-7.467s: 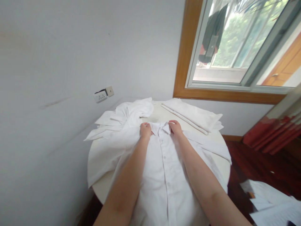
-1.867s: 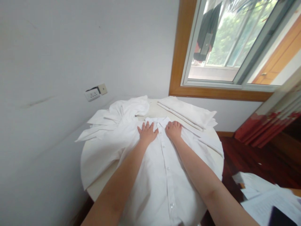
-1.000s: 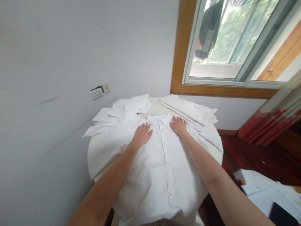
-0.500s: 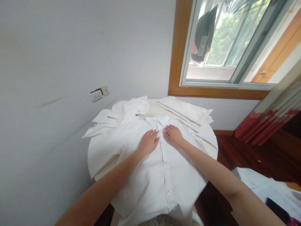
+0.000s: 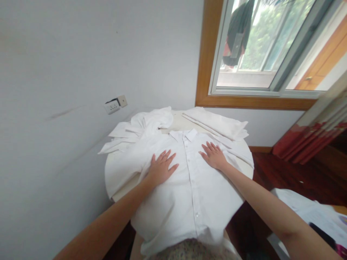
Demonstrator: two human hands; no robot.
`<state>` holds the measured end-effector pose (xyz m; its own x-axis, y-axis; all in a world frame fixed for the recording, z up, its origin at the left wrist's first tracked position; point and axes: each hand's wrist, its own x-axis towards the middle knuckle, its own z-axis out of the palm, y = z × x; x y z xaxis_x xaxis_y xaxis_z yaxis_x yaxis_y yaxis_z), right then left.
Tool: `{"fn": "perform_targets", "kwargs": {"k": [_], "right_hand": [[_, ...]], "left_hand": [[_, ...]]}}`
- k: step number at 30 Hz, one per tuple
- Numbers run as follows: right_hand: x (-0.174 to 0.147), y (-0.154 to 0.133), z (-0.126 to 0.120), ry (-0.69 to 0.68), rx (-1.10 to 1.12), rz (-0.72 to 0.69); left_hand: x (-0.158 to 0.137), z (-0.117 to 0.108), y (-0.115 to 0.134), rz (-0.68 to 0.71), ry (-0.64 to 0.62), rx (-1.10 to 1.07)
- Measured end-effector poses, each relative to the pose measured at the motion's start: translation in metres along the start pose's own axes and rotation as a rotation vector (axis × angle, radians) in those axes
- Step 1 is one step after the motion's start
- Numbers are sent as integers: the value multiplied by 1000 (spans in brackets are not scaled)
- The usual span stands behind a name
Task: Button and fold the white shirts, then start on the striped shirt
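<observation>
A white button-up shirt (image 5: 179, 195) lies front side up across a round pale table (image 5: 177, 121), its collar at the far end and its hem hanging over the near edge. Flat on the left half of its chest rests my left hand (image 5: 160, 169), fingers spread. My right hand (image 5: 213, 155) lies on the other side of the button line, also flat with fingers apart. Both hands touch the cloth and grip nothing. The shirt's sleeves stretch out to either side on the table.
A crumpled white garment (image 5: 143, 124) sits at the table's back left; a folded white cloth (image 5: 215, 122) lies at the back right. The wall carries a socket (image 5: 112, 107). At lower right, a dark phone-like object (image 5: 322, 233) rests on a white-covered surface (image 5: 303, 206).
My hands have moved apart from beside the button line near the collar, the left one leftward and nearer, the right one rightward. The fingers of both hands have spread.
</observation>
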<state>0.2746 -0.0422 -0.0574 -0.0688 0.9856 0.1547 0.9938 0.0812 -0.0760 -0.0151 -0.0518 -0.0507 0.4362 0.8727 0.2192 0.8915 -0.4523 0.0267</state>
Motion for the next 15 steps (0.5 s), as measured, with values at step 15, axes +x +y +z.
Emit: {"fn": "perform_targets", "kwargs": {"k": [15], "right_hand": [[-11, 23, -13, 97, 21, -70]], "left_hand": [[-15, -10, -10, 117, 33, -3]]}}
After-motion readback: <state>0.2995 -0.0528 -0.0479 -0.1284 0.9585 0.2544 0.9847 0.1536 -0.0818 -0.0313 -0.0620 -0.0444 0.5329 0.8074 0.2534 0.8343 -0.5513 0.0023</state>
